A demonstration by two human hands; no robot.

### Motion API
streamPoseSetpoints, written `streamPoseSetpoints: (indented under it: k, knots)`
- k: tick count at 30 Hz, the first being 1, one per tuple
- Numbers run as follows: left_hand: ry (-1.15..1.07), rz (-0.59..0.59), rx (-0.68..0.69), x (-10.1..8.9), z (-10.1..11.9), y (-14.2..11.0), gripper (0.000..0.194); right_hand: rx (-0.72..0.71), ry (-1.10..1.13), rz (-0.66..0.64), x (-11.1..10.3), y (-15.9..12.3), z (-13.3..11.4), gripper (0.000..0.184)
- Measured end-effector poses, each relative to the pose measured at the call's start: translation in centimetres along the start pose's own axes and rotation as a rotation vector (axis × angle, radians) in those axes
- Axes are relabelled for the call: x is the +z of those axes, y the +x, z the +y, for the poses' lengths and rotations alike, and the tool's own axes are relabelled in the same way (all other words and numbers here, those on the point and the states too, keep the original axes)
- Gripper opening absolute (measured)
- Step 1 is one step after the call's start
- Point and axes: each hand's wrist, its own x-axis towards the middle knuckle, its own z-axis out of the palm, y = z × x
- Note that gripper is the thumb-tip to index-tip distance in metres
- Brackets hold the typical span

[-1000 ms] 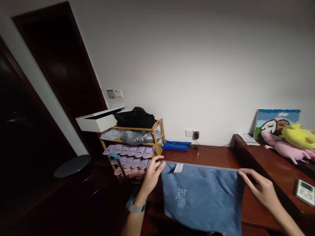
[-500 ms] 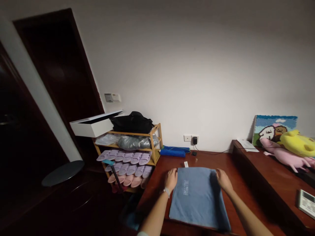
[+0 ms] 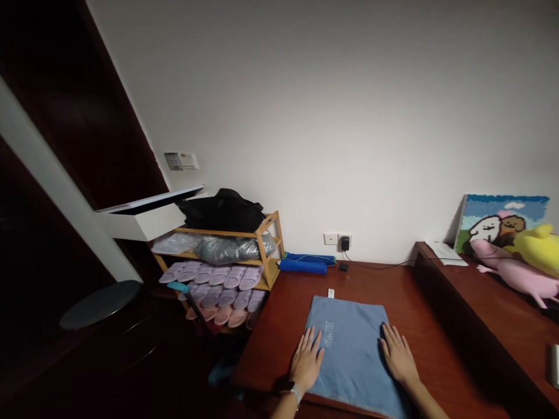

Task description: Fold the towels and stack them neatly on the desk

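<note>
On desk (image 3: pixel 271 355), hands (image 3: pixel 307 361) (image 3: pixel 398 354) flat on blue towel (image 3: pixel 349 349) (corner cut off).

From the blue towel (image 3: pixel 349 349), your left hand (image 3: pixel 306 361) can slide out across the wooden desk (image 3: pixel 279 343) to its left edge; the bamboo shoe rack (image 3: pixel 262 244) stands beyond the back-left corner. At the back edge, a blue rolled cloth (image 3: pixel 303 266) and charger cable (image 3: pixel 375 266) lie in your way; the side desk (image 3: pixel 480 291) blocks the right.

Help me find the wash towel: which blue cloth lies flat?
The pale blue towel under the left hand and right hand lies flat; the brighter blue cloth further back is rolled up.
</note>
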Motion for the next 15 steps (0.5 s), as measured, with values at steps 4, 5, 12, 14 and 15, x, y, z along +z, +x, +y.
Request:
streamPoseSetpoints:
  k: [4, 5, 12, 14, 15]
  knots:
    - [-0.01, 0.026, -0.022, 0.8, 0.3, -0.4, 0.062, 0.054, -0.022, -0.014, -1.4, 4.0, -1.2, 0.067]
    - [-0.013, 0.033, -0.031, 1.2, 0.2, -0.6, 0.062, 0.07, -0.026, -0.026, -1.4, 4.8, -1.4, 0.067]
    - [0.017, 0.094, -0.073, 1.2, -0.6, -0.1, 0.061, 0.106, -0.068, -0.02, 0.4, 6.4, -1.3, 0.068]
    - [0.016, 0.143, -0.044, 0.1, 1.3, 1.8, 0.06, 0.108, -0.071, -0.011, 0.4, 6.3, -1.3, 0.068]
    - [0.002, 0.158, -0.005, -0.4, 3.0, 3.1, 0.059, 0.11, -0.078, -0.008, 0.3, 6.2, -1.3, 0.068]
